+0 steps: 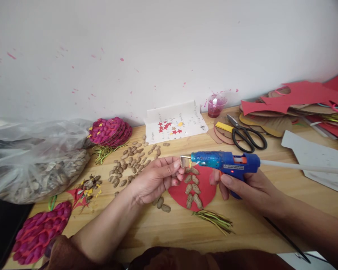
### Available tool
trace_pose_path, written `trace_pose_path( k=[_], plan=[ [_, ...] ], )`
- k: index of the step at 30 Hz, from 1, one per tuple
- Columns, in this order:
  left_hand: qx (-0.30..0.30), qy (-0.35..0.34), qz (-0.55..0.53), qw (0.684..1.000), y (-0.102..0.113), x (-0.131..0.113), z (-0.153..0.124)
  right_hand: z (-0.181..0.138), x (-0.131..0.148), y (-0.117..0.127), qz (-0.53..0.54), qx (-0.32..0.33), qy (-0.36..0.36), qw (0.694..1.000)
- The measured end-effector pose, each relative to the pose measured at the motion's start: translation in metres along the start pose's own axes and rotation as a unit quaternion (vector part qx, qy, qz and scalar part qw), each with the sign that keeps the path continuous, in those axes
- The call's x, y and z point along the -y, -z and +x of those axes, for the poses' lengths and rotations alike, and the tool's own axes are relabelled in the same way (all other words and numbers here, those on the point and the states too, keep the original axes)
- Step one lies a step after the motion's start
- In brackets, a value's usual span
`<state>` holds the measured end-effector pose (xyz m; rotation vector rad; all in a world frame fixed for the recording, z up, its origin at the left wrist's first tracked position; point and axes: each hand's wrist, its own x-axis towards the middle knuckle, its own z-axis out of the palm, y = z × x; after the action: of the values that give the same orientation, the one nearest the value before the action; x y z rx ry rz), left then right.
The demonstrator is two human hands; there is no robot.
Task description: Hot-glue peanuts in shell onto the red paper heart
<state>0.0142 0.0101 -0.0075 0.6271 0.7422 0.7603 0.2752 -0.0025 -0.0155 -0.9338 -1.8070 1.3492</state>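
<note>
My right hand [249, 189] is wrapped round the handle of a blue hot glue gun [225, 162], with a white glue stick [301, 165] poking out of its back. Its metal nozzle meets a peanut half-shell [183, 161] that my left hand [157, 174] pinches between thumb and fingers. Below both hands lies a round red paper piece [176, 193] carrying peanuts [197, 201] in paired rows. A tassel of green and yellow strands [214, 220] sticks out from its near edge. Loose peanuts [133, 162] are spread to the left, and a few [165, 207] lie beside the red piece.
Magenta peanut-covered pieces [111, 131] are stacked at the back left, near a plastic bag of shells [47, 176]. A paper sheet with stars [169, 125], a cup of red liquid [214, 107] and black-handled scissors [246, 137] stand behind. Red paper scraps [293, 99] pile up at right.
</note>
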Motion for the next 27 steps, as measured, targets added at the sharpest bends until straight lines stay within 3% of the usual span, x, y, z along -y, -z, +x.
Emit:
trace_pose_path(
  k=[27],
  plan=[
    [-0.008, 0.005, 0.006, 1.0, 0.0007, 0.0006, -0.0001, 0.0003, 0.0008, -0.0002, -0.005, 0.0, -0.015, 1.0]
  ],
)
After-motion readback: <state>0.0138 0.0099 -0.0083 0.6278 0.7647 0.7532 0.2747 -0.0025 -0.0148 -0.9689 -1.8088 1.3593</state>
